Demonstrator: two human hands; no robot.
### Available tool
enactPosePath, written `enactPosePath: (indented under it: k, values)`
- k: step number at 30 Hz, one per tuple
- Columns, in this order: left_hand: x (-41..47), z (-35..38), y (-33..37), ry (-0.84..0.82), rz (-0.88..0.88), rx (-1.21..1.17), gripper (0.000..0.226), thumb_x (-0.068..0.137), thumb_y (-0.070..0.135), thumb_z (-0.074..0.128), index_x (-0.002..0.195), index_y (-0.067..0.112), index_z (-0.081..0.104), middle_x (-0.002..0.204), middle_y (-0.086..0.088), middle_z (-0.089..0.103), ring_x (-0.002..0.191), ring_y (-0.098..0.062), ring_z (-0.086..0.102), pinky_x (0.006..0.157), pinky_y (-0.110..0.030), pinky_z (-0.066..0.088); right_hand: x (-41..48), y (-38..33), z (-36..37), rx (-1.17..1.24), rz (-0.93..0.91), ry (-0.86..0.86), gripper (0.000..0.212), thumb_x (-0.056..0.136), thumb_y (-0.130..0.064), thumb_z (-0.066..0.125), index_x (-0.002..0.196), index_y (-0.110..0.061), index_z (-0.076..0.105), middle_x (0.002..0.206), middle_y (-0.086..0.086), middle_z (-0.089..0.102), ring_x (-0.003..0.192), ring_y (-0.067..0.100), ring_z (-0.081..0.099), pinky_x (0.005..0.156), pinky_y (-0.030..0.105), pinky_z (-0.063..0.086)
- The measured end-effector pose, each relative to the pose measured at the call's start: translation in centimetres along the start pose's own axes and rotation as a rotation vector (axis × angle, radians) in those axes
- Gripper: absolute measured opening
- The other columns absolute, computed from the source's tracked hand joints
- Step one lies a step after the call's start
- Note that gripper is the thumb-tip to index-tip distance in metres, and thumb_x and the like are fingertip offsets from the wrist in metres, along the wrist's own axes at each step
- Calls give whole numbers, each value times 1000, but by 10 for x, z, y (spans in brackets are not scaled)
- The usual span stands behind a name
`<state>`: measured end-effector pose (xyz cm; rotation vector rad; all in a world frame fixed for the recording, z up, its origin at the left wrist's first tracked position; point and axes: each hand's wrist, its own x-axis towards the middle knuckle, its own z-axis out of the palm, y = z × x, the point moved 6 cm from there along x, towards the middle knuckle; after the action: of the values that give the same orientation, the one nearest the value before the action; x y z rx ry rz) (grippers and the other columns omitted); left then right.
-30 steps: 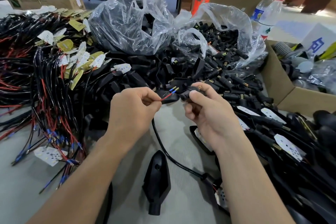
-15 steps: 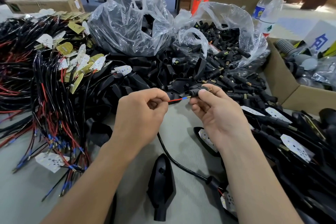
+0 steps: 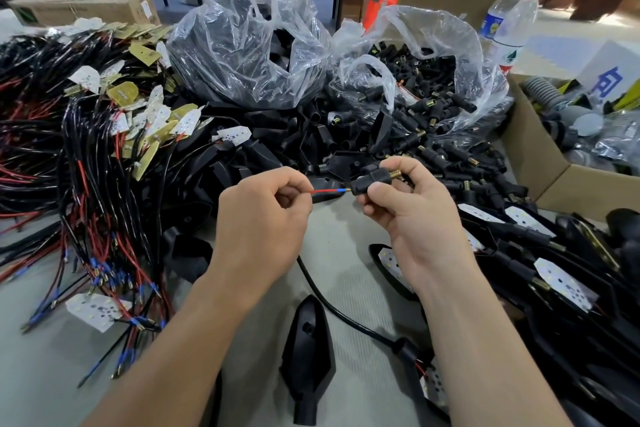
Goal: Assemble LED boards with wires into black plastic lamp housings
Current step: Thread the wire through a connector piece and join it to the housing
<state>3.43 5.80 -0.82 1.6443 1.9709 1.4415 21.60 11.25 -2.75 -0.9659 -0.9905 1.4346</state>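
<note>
Red wire (image 3: 322, 191) with a blue sleeve at the tip, pinched between thumb and forefinger of my left hand (image 3: 259, 218). My right hand (image 3: 415, 218) has its fingers curled round the black stem (image 3: 372, 181). The stem's brass thread (image 3: 396, 174) points right and its open bore faces left, at the wire.

Key relation: wire and stem share one line, roughly left to right and rising slightly to the right. The wire tip sits at the bore mouth, touching or just inside; can't tell which.

Next move as I read it is a straight push along that axis. Left hand feeds, right hand holds the stem steady.

Risk: the wire looks thin and limp, and my pinch sits a little back from the tip. It may buckle at the mouth if the two axes drift apart.

The black cable (image 3: 332, 308) drops from my left hand to the LED board (image 3: 434, 383) by my right forearm, slack on the table (image 3: 349, 253). A loose black housing (image 3: 308, 354) lies between my forearms, narrow neck toward me, untouched.

My estimate: early in this unit, stem not yet slid onto the cable.
</note>
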Motion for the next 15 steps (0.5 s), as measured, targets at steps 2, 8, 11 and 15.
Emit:
enactPosePath:
  k: [2, 8, 11, 15]
  values:
    - [-2, 1, 1, -11, -8, -15, 21, 80, 12, 75, 74, 32, 74, 74, 25, 68, 72, 3, 65, 66, -4, 44, -1, 0, 1, -3, -5, -14, 32, 90, 19, 58, 103, -10, 59, 72, 12, 51, 68, 24, 66, 69, 29, 59]
    - [-5, 8, 6, -67, 1, -124, 25, 77, 16, 85, 91, 34, 76, 74, 30, 71, 72, 3, 69, 70, -7, 49, -8, 5, 17, -34, 17, -151, 29, 90, 17, 61, 103, -9, 59, 64, 4, 69, 68, 19, 71, 72, 28, 63]
    - [-3, 4, 2, -73, -16, -123, 42, 72, 24, 89, 108, 40, 75, 94, 32, 73, 90, 11, 66, 81, -4, 47, -8, 4, 18, -16, 4, -135, 29, 90, 17, 60, 103, -9, 60, 64, 5, 68, 66, 19, 72, 70, 27, 62]
    - [3, 3, -6, -121, -29, 41, 32, 63, 30, 91, 89, 43, 78, 123, 28, 64, 120, 12, 47, 94, 5, 23, -6, 1, 10, 53, -2, -58, 28, 91, 18, 61, 104, -7, 60, 66, 8, 59, 66, 21, 70, 67, 28, 60]
